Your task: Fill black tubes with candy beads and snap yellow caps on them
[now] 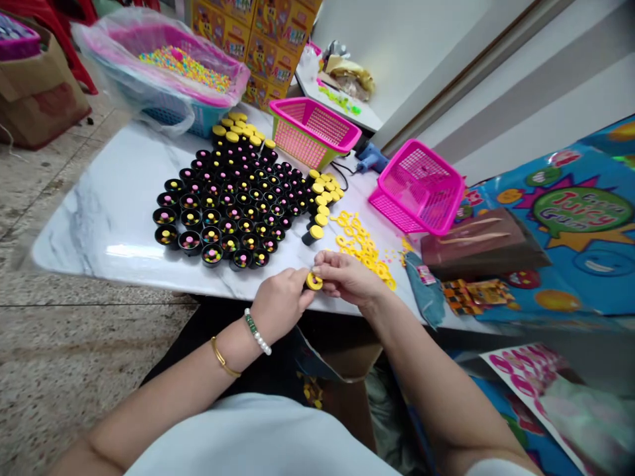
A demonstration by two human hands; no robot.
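Note:
At the table's front edge my left hand (280, 303) is closed around a small cup, mostly hidden by the fingers. A yellow ring (314, 282) sits at the cup's top, with a dark middle showing a bit of pink. Fingers of my right hand (350, 276) pinch at the ring's upper edge. Ahead and to the left stand many small black cups (211, 254) with colourful bits and a pink or yellow piece inside. Cups with yellow caps (315, 233) stand just beyond my hands. Loose yellow rings (361, 243) are spread beyond my right hand.
A plastic-lined basket of colourful beads (186, 69) stands at the back left. Behind the cups are a pink-green basket (317, 132), a blue glue gun (372, 158) and a tilted pink basket (421, 188). A brown box (486, 248) and blue cloth (424, 291) lie right.

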